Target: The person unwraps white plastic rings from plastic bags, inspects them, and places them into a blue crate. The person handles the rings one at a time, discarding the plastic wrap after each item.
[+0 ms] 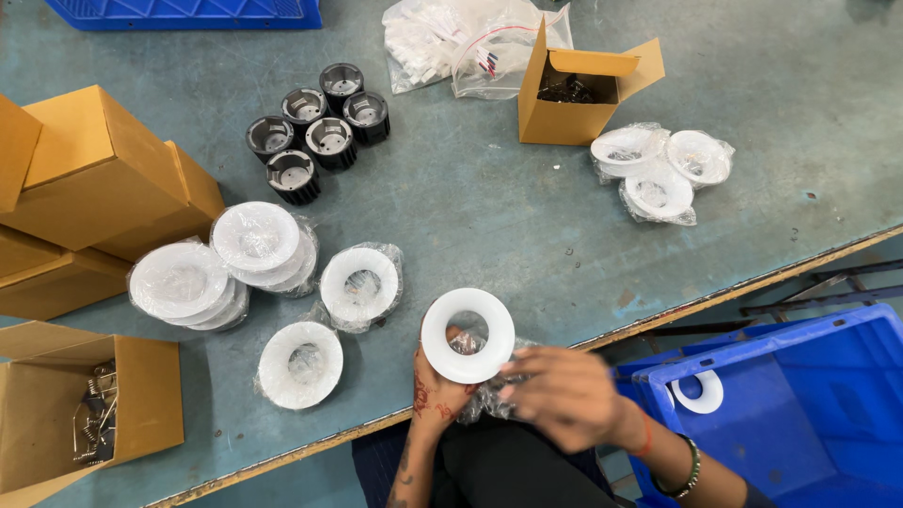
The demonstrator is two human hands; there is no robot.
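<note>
A white plastic ring (pixel 467 335) is held upright at the table's near edge. My left hand (pixel 435 393) grips it from below and behind. My right hand (pixel 564 395), blurred, sits just right of the ring and grips a crumpled clear plastic wrapper (pixel 489 399) that hangs below it. More white rings in clear bags lie to the left: one (pixel 360 283) close by, one (pixel 300 365) near the table edge, and stacks (pixel 256 238) further left.
Several black finned housings (pixel 315 132) stand at the back. Open cardboard boxes (pixel 574 94) (pixel 89 404) hold small metal parts. Three bagged rings (pixel 658 169) lie at right. A blue crate (pixel 800 404) with one white ring (pixel 698 391) sits below the table edge.
</note>
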